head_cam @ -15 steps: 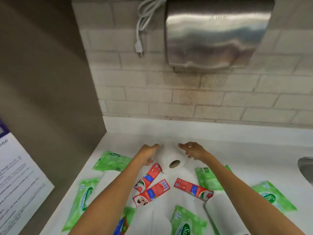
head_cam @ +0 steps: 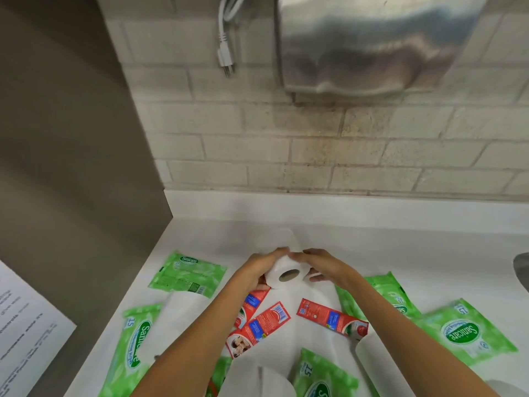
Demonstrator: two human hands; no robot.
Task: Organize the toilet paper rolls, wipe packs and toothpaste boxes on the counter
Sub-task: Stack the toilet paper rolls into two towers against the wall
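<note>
The left hand and right hand curl round the toilet paper roll from either side, just beyond the toothpaste boxes on the counter — light, soft and crushable, I judge, so best held gently by its curved flanks

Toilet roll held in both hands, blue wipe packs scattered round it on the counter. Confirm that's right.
Wrong colour: the wipe packs are green, not blue, as the head view shows. The left hand and right hand do hold the toilet roll.
</note>
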